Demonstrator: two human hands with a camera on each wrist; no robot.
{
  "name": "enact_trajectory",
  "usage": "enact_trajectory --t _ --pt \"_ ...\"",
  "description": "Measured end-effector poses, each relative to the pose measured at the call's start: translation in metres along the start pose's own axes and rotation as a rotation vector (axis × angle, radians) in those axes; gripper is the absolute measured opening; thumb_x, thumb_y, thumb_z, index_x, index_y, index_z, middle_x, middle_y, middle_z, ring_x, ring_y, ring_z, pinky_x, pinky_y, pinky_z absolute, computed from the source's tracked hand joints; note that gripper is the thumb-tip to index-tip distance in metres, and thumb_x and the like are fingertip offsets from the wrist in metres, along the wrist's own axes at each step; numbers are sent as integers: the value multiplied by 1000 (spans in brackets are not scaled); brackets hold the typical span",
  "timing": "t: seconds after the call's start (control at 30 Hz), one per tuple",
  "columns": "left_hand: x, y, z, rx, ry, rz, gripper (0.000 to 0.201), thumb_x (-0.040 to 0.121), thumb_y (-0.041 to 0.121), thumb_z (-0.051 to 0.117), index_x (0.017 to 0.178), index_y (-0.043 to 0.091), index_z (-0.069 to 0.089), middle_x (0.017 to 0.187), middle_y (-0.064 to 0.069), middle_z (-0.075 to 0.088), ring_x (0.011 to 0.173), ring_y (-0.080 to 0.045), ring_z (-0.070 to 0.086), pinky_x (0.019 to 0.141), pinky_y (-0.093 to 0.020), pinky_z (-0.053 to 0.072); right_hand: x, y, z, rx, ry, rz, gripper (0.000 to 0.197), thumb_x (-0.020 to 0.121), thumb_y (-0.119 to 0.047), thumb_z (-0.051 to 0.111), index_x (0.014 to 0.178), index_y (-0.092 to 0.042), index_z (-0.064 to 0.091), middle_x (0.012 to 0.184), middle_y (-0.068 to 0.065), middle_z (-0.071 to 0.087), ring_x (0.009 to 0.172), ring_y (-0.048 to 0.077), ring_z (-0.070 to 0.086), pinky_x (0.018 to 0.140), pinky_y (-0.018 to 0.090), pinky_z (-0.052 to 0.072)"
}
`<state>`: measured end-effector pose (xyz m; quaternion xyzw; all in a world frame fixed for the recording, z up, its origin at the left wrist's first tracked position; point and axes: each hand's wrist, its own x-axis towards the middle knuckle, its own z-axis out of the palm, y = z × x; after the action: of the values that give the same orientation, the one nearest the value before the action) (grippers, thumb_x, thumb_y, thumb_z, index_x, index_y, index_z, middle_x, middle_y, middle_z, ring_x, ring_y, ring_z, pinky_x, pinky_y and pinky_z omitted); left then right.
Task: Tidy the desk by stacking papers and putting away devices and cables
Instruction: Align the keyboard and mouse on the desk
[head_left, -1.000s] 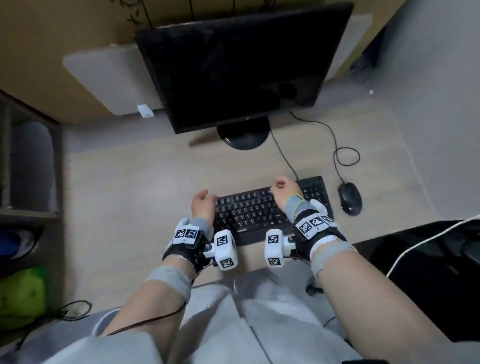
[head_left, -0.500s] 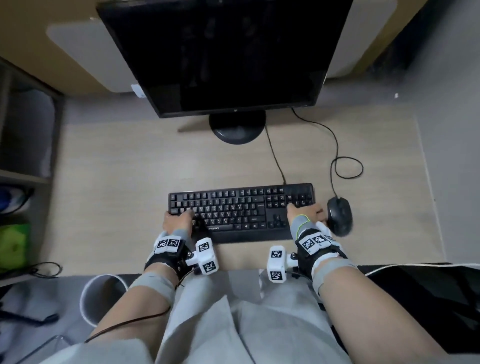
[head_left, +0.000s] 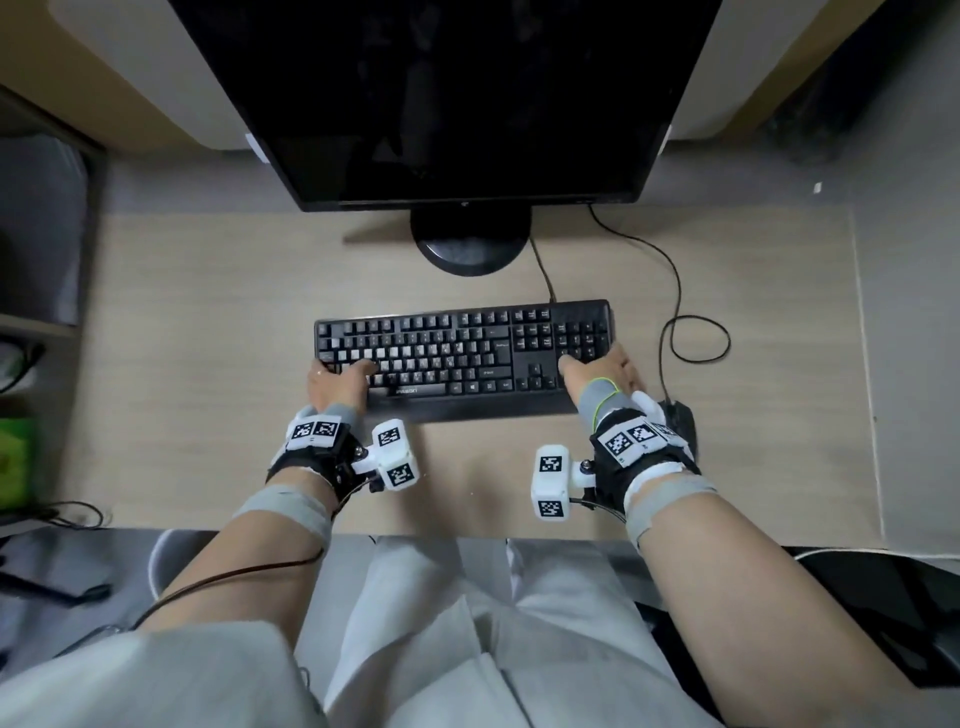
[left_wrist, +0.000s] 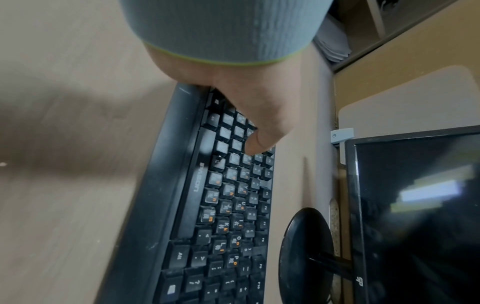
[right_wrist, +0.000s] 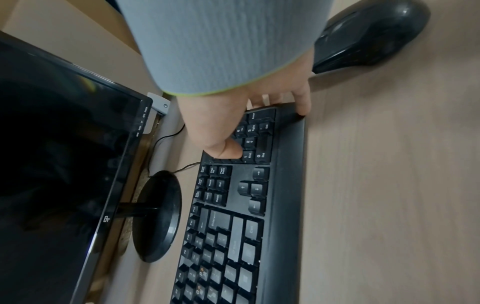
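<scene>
Each hand clasps one end of the keyboard (head_left: 464, 358), at desk centre: left hand (head_left: 336, 383) at 9 o'clock, right hand (head_left: 597, 370) at 3, thumbs on the keys, fingers curled over the ends, probably to carry it level. The mouse (right_wrist: 369, 35) lies just beside the right wrist, clearer in the wrist view. The monitor (head_left: 447, 98) stands at 12.

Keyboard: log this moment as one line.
left hand grips keyboard left end | right hand grips right end | keyboard flat on desk | mouse beside right wrist
</scene>
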<state>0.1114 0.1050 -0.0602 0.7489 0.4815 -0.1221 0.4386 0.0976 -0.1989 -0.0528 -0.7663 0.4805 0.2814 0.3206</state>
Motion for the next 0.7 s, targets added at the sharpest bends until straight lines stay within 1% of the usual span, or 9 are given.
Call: enact_trajectory --t 0.1,0.13,0.2,0.27,0.33,0.47,0.53,0.63,0.7 --pt "2 2 1 4 2 -6 79 54 33 70 130 16 56 126 -8 64 117 -32 59 105 -44 46 -5 -3 -5 46 8 -23 83 80 -34 62 151 -19 21 158 8 23 144 35 23 115 46 27" --pt "2 4 4 57 10 -7 87 56 36 70 137 16 50 135 -10 57 126 -34 52 109 -47 41 -6 -2 -6 42 1 -26 81 80 -33 62 150 -18 24 156 9 27 142 35 28 113 45 29" --pt "-5 9 10 232 9 2 96 69 38 70 153 15 30 158 -12 30 144 -36 27 118 -52 23 -12 2 -7 14 -22 -27 77 79 -34 61 147 -16 30 152 10 35 137 36 36 111 44 35" --pt "-9 12 17 295 -9 19 95 80 33 68 158 14 16 165 -6 9 151 -33 7 121 -53 9 -16 9 -7 -12 -38 -35 76 75 -36 61 144 -17 34 148 10 40 134 36 40 110 44 37" --pt "-8 11 22 295 -16 26 95 81 31 67 158 13 13 166 -5 4 152 -32 2 121 -52 5 -14 14 -8 -8 -38 -47 76 71 -37 60 141 -18 37 146 9 44 132 37 43 109 44 38" --pt "-8 6 21 227 -9 22 96 80 30 68 158 14 14 166 -6 7 152 -30 3 122 -50 5 -9 15 -7 -44 -40 -58 75 75 -34 61 143 -15 36 147 10 43 133 35 42 109 43 37" --pt "-14 10 21 157 10 25 97 76 33 70 157 14 19 165 -8 15 151 -31 11 121 -50 11 -7 18 -10 -52 13 -76 70 76 -35 63 139 -15 40 142 10 47 131 35 43 107 41 39" --pt "-31 22 35 69 6 38 96 63 41 68 150 14 37 158 -11 34 144 -33 32 118 -48 25 -8 35 -21 -64 217 -75 65 75 -33 69 133 -17 44 139 11 46 130 34 37 103 42 33" --pt "-45 26 54 12 -66 59 92 56 46 68 143 20 50 151 -9 44 137 -32 43 115 -47 32 -7 53 -30 -98 388 -54 61 68 -26 71 124 -17 47 132 12 46 123 33 39 98 43 33"
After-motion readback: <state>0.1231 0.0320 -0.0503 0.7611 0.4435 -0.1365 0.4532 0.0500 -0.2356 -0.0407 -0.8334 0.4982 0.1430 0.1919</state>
